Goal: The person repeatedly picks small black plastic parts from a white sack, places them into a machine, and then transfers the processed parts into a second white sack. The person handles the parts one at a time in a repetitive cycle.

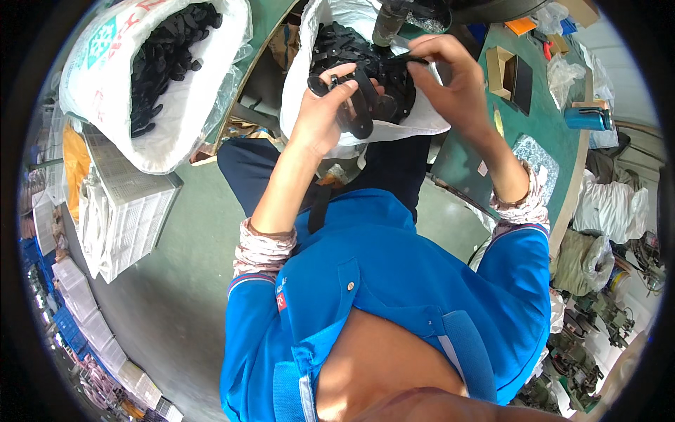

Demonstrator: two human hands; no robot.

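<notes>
Sack (290, 98), white and wide-mouthed, stands just beyond the thighs, and all the action is right over its opening! Left hand (322, 116) first, above the near rim of the sack: it's half curled, thumb and fingers closed round a small spread of black parts (360, 119), flat and round-ended, though exactly how many I cannot tell. Over to the right side of the sack, and the right hand (455, 84) has thumb and fingertips pinched on a thin black strip (409, 60), seen nearly edge-on, remaining fingers loosely bent. Down inside the sack, under both hands, lies a heap (337, 43) of similar black pieces. A dark post (387, 27) rises behind the sack's far rim. Left of the sack there's a bag (91, 91), white with coloured print, its open mouth showing a big load of dark pieces (165, 70); nearer the person than the sack, and left of it, a pale crate (137, 200). Swing right of the sack and it's the green bench (545, 123), carrying a small open carton (498, 79), some bubble wrap (538, 162) and, farthest right from the sack, a blue case (587, 118)
</notes>
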